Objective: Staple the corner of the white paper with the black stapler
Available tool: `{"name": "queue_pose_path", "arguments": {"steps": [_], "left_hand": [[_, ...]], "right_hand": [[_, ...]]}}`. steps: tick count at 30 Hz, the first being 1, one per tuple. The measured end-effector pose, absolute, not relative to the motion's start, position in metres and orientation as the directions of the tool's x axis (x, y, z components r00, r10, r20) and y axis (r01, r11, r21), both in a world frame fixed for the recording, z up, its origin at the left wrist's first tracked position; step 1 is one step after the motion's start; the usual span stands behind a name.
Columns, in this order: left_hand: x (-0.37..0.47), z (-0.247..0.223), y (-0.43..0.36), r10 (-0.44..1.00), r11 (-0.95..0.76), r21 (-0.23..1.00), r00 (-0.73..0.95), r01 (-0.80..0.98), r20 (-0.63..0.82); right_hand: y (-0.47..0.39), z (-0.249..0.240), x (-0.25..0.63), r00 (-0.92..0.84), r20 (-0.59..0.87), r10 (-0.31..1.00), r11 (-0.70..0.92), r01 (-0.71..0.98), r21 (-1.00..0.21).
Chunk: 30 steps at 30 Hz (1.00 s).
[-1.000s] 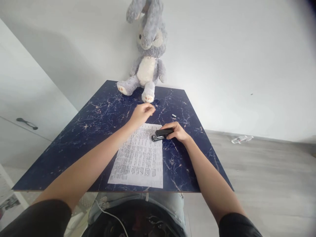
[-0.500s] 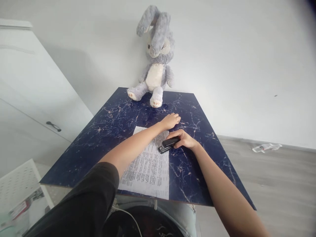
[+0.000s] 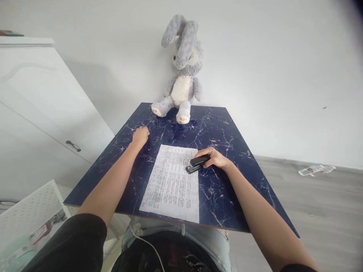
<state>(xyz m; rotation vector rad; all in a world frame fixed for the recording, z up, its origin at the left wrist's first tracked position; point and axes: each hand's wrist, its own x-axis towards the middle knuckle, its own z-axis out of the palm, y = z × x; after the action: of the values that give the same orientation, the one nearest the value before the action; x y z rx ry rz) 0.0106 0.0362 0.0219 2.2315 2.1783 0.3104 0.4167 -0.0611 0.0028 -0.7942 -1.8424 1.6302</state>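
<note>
As the left hand [image 3: 141, 136] swung away, it ended up out on the left side of the surface [image 3: 229, 192], well apart from the sheet and short of the plush rabbit's [image 3: 181, 90] feet. A moment earlier it had been across on the right, just beyond the other hand; now its arm no longer crossed the print. And that little pale-green item once seen over there? Gone from its spot! The left fingers were curled under, but with the hand's back to the camera, there was no telling whether they had closed round anything.

Next along, the printed sheet [image 3: 172, 185] lay flat and uncovered down to its near edge, bar the upper right, where the black stapler [image 3: 198, 161] reached over its side. The stapler kept its place there, nose pointing left, so the only real shift was on the left; sheet and stapler were still together. Whether any paper sat between the stapler's halves was too small to make out.

Then the right hand [image 3: 212, 156], and what a steady grip: fingers along the far side, thumb on the near side, wrapped about the stapler's back end. Its forearm slanted in from the lower right, while the left arm ran up from the lower left, the two spread wide around the sheet.
</note>
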Motion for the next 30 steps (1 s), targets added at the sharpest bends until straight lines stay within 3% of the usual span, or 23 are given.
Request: {"name": "queue_pose_path", "arguments": {"steps": [13, 16, 18, 21, 23, 26, 30], "left_hand": [[-0.011, 0.006, 0.035, 0.972, 0.005, 0.196, -0.051, 0.981, 0.230], [-0.002, 0.010, 0.027, 0.928, -0.012, 0.253, -0.083, 0.967, 0.363], [0.020, 0.015, 0.018, 0.876, -0.111, 0.342, -0.071, 0.933, 0.477], [0.068, 0.020, -0.003, 0.869, -0.368, 0.531, 0.078, 0.764, 0.489], [0.100, 0.021, -0.019, 0.854, -0.490, 0.570, 0.229, 0.659, 0.468], [0.123, 0.021, -0.037, 0.709, -0.704, 0.438, 0.598, 0.560, 0.374], [0.111, 0.019, -0.040, 0.613, -0.771, 0.356, 0.767, 0.528, 0.190]], "right_hand": [[-0.065, 0.008, 0.414, -0.654, 0.001, 0.756, 0.097, 0.111, -0.989], [-0.067, 0.009, 0.413, -0.617, 0.023, 0.786, 0.094, 0.083, -0.992], [-0.068, 0.007, 0.412, -0.523, 0.060, 0.850, 0.077, 0.011, -0.997], [-0.066, 0.003, 0.407, -0.279, 0.143, 0.950, 0.105, -0.145, -0.984], [-0.063, 0.000, 0.405, -0.125, 0.185, 0.975, 0.162, -0.172, -0.972], [-0.057, -0.004, 0.408, 0.048, 0.208, 0.977, 0.212, -0.098, -0.972], [-0.049, -0.006, 0.425, 0.294, 0.217, 0.931, 0.220, 0.023, -0.975]]}}
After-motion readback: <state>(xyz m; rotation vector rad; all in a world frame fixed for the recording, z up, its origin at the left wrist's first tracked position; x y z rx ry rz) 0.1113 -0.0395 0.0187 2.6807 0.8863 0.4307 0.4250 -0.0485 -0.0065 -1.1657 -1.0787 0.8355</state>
